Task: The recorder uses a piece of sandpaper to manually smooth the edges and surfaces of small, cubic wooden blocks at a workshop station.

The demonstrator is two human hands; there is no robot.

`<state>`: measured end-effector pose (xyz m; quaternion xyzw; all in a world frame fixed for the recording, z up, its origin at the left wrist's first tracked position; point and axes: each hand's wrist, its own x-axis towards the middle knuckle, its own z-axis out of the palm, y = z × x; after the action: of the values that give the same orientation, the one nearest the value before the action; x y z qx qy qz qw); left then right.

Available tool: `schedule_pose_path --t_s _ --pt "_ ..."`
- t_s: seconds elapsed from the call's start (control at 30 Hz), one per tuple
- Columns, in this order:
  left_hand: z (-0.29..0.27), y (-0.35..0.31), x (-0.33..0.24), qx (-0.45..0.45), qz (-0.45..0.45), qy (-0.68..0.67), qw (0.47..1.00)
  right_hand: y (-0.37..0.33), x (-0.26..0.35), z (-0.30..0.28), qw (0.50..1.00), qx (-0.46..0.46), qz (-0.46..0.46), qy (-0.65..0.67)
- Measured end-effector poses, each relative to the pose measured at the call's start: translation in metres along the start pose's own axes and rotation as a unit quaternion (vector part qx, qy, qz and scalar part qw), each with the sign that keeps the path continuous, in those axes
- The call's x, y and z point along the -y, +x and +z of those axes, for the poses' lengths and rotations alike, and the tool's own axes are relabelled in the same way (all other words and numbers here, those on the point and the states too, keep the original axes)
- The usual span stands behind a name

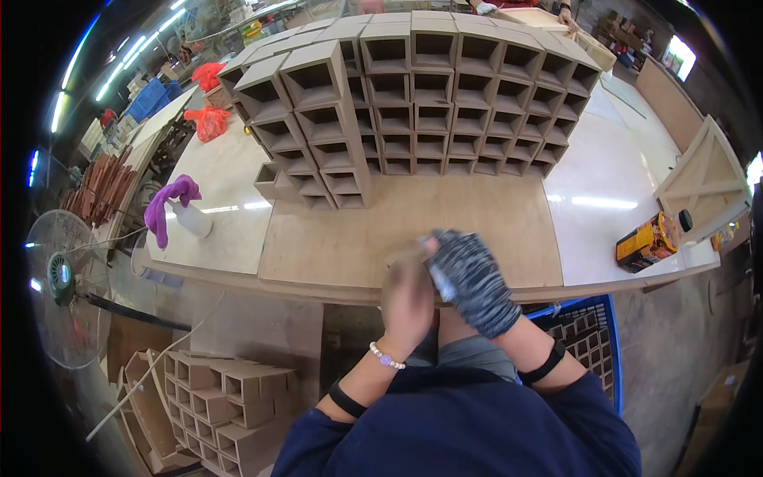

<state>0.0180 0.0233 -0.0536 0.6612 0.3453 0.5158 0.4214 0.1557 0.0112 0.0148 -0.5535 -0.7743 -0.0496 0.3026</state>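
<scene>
Bare left hand, white-and-lilac bead bracelet at wrist, meets right hand in grey-black knitted glove over front of flat tan plywood board; left fingers curled, blurred; right fingers bent close beside; cannot tell what either grips; any worked piece lost in blur between hands; stacked open-fronted brown fibreboard boxes stand beyond, apart; step seems close two-handed handling; next move likely calls for steady left, controlled right.
</scene>
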Motion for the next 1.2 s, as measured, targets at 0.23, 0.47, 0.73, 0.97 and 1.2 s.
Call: schedule_pose_path --t_s 0.23,0.47,0.73,0.97,1.2 --pt "0.003 0.003 -0.012 0.012 -0.008 -0.016 1.000 -0.017 -0.057 0.021 0.990 -0.017 0.105 -0.092" --pt "-0.002 -0.002 0.007 0.037 0.029 0.078 0.996 -0.005 -0.011 0.017 0.999 0.023 -0.010 -0.021" --pt "-0.011 -0.002 -0.001 0.081 -0.137 -0.113 0.981 -0.004 0.001 0.008 0.999 0.022 -0.021 -0.016" --pt "-0.037 0.023 -0.021 0.014 -0.294 -0.350 0.889 -0.020 -0.071 0.020 0.986 -0.007 0.115 -0.118" --pt "-0.014 0.032 -0.020 0.013 -0.062 -0.107 0.992 0.007 -0.047 0.000 0.986 -0.103 0.132 0.012"
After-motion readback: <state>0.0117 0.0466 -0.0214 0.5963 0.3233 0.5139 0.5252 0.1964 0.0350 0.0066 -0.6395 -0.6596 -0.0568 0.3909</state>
